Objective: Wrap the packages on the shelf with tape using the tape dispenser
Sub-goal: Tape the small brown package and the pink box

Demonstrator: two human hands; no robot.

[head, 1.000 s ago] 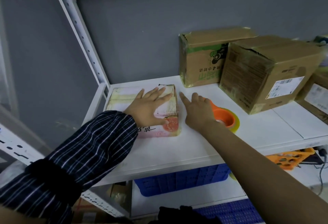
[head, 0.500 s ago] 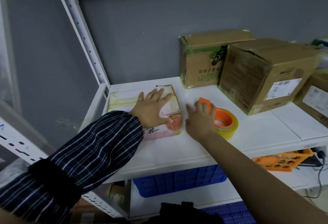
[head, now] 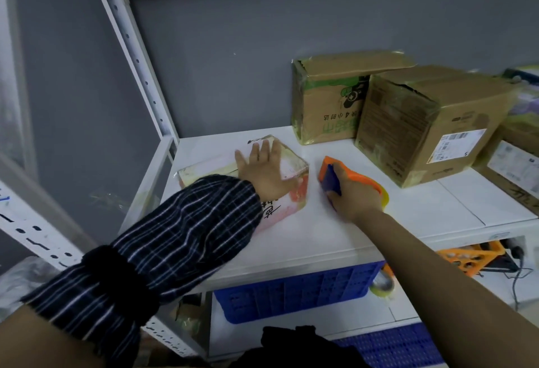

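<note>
A flat pale package [head: 291, 163] with pink and orange print lies on the white shelf [head: 320, 233], turned at an angle. My left hand [head: 264, 171] presses flat on top of it, fingers spread. Just right of the package, my right hand [head: 354, 195] grips the orange tape dispenser [head: 331, 174] with its yellowish tape roll, tilted up off the shelf. The roll is mostly hidden behind my fingers.
Two brown cardboard boxes stand at the back right, one with green print [head: 329, 105] and a larger one with a label [head: 431, 122]. More boxes [head: 513, 169] sit at the far right edge. A blue crate [head: 294, 292] is on the lower shelf. White upright post [head: 137, 55] at left.
My right hand closed around the tape dispenser and tipped it up off the shelf. The package turned under my left hand, its far corner swinging away.
</note>
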